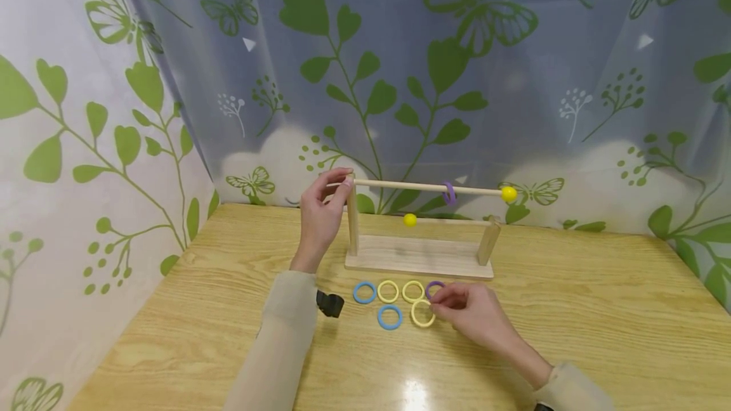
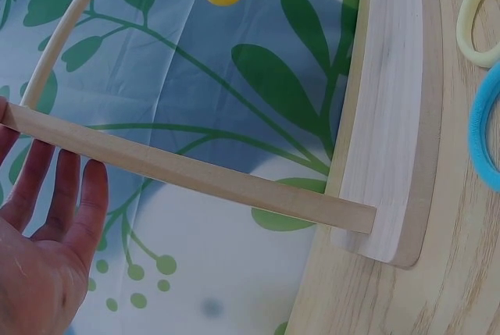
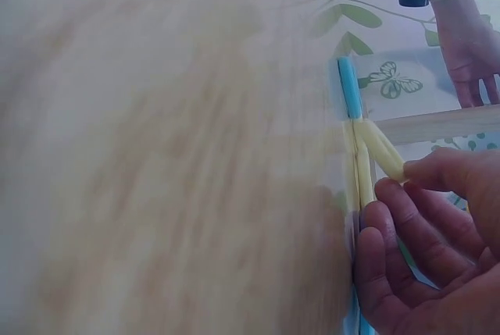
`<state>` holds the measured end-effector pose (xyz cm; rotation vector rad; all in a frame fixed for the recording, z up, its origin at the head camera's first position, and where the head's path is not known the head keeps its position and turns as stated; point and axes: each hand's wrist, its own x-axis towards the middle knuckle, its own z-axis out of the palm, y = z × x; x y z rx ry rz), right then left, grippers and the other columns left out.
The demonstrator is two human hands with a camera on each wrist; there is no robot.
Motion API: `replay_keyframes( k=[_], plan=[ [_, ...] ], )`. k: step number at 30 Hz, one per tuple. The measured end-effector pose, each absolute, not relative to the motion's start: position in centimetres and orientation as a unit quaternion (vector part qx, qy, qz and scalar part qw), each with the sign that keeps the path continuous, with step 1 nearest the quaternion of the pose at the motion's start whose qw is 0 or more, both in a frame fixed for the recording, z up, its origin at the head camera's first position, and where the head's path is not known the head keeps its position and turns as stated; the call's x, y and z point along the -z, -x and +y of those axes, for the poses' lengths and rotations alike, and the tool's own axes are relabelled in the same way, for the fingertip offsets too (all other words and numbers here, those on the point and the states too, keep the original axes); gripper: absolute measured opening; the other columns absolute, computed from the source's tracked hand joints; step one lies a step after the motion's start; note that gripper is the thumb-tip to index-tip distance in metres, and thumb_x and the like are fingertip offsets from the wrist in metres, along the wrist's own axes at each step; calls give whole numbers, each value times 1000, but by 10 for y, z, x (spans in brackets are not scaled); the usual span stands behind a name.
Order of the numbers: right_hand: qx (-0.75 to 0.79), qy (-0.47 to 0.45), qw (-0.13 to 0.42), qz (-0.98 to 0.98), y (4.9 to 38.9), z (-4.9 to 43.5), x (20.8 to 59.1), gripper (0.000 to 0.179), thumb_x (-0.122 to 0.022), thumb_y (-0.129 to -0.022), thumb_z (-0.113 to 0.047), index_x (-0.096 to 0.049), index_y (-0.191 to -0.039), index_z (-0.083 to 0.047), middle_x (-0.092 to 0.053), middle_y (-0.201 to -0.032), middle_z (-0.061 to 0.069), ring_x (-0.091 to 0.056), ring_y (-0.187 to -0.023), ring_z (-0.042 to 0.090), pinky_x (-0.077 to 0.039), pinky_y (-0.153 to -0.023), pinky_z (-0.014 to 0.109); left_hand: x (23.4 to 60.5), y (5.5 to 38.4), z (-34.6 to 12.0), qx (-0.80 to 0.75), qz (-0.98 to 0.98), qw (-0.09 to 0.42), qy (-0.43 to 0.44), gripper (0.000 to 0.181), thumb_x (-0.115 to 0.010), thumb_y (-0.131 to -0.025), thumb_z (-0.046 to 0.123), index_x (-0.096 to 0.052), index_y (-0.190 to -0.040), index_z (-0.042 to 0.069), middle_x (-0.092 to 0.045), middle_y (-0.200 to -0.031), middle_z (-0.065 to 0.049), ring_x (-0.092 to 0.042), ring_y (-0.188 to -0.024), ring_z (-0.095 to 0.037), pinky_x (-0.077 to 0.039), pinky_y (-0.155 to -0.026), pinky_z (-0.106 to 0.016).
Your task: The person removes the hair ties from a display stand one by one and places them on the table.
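Note:
My left hand (image 1: 322, 214) grips the top of the tall post (image 1: 353, 224) of a wooden ring stand, thumb and fingertips at its upper end. From that post runs a rod (image 1: 400, 186) with a purple ring (image 1: 449, 193) hanging on it and a yellow ball (image 1: 509, 194) at its tip. Low over the table, my right hand (image 1: 476, 313) pinches a yellow ring (image 3: 383, 150) between thumb and fingers. That ring is tilted, its near edge raised, its far edge beside the other rings.
Flat before the stand's base (image 1: 417, 257) lie two blue rings, including one at the left (image 1: 355, 292), two yellow rings and a purple ring (image 1: 435, 283) partly behind my right hand. A shorter post (image 1: 488, 243) carries a lower rod with a yellow ball (image 1: 410, 220). A leaf-patterned curtain (image 1: 394, 49) hangs behind.

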<state>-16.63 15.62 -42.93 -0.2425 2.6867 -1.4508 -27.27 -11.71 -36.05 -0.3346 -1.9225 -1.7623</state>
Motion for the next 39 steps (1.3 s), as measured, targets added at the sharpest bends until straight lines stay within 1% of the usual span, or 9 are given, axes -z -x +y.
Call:
replay_keyframes(
  k=[2, 9, 15, 23, 25, 29, 31, 36, 39],
  plan=[
    [465, 82, 36, 881, 166, 155, 429, 7, -82, -85, -15, -78, -90, -11, -76, -82, 0, -68, -75, 8, -51, -61, 20, 361, 273, -117, 648, -708, 253, 123, 21, -65, -101, 20, -74, -119, 13, -70, -112, -11, -68, -96, -18, -61, -77, -38],
    [452, 77, 28, 888, 166, 154, 429, 6, -82, -84, -16, -79, -89, -13, -77, -82, -2, -69, -77, 8, -52, -65, 19, 360, 272, -117, 646, -709, 256, 122, 21, -64, -101, 20, -73, -119, 12, -70, -113, -11, -68, -95, -16, -60, -75, -32],
    [445, 82, 24, 891, 166, 155, 429, 5, -82, -85, -17, -79, -88, -14, -76, -82, -2, -69, -77, 8, -52, -66, 20, 361, 272, -117, 648, -707, 255, 122, 22, -65, -101, 19, -74, -120, 13, -70, -113, -12, -67, -95, -15, -60, -76, -33],
    [452, 87, 24, 887, 166, 156, 430, 6, -81, -85, -16, -78, -89, -13, -77, -83, -1, -68, -76, 8, -52, -65, 20, 361, 273, -117, 651, -705, 253, 123, 22, -64, -101, 19, -73, -119, 11, -70, -113, -12, -68, -95, -15, -61, -80, -46],
    [454, 87, 22, 887, 166, 156, 430, 6, -81, -85, -16, -78, -89, -13, -77, -84, -1, -69, -77, 8, -53, -65, 20, 361, 273, -116, 650, -706, 252, 123, 21, -64, -101, 19, -73, -119, 12, -70, -113, -11, -68, -95, -15, -61, -79, -43],
    [457, 87, 23, 885, 167, 157, 429, 8, -81, -86, -17, -79, -91, -12, -78, -86, 0, -69, -78, 7, -53, -66, 19, 362, 273, -116, 650, -706, 251, 123, 21, -64, -101, 19, -73, -119, 12, -70, -113, -11, -67, -95, -15, -60, -75, -29],
    [460, 89, 24, 883, 167, 158, 428, 9, -80, -87, -17, -78, -93, -11, -78, -87, 1, -69, -78, 7, -53, -65, 20, 361, 273, -116, 651, -706, 251, 123, 21, -64, -101, 20, -73, -119, 12, -70, -113, -11, -67, -95, -15, -59, -74, -25],
    [464, 84, 22, 881, 169, 160, 424, 9, -79, -89, -18, -78, -95, -12, -78, -89, 2, -67, -75, 8, -53, -58, 22, 360, 272, -116, 654, -704, 250, 122, 22, -65, -101, 19, -74, -119, 12, -70, -113, -11, -67, -95, -14, -58, -73, -23],
    [458, 82, 6, 885, 172, 161, 422, 8, -79, -89, -20, -78, -95, -14, -78, -91, 1, -67, -75, 8, -53, -60, 22, 360, 272, -117, 655, -703, 250, 122, 22, -65, -101, 18, -74, -120, 12, -70, -114, -12, -67, -95, -15, -58, -74, -24]
  ],
)
